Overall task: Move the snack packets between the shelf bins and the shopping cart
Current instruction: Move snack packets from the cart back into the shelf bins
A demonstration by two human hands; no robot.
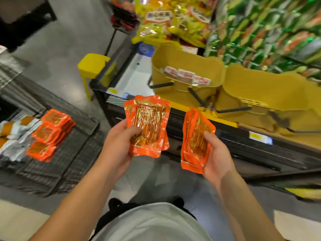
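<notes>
A small stack of flat orange foil snack packets point(147, 126) stands upright in the left hand point(118, 145), thumb pressed across its front. The right hand point(217, 159) grips a second orange stack point(195, 141), tilted edge-on. More orange packets point(48, 134) lie in the black wire shopping cart point(69, 153) at left. Ahead, yellow plastic bins point(187, 75) sit on a black wire shelf point(243, 145) above grey floor. Both forearms reach forward, hands apart.

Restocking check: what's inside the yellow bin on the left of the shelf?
Inside the left yellow bin, a row of small white-and-red packets stands along the far wall. The near wall hides the bin's bottom, so anything lower down cannot be seen.
</notes>
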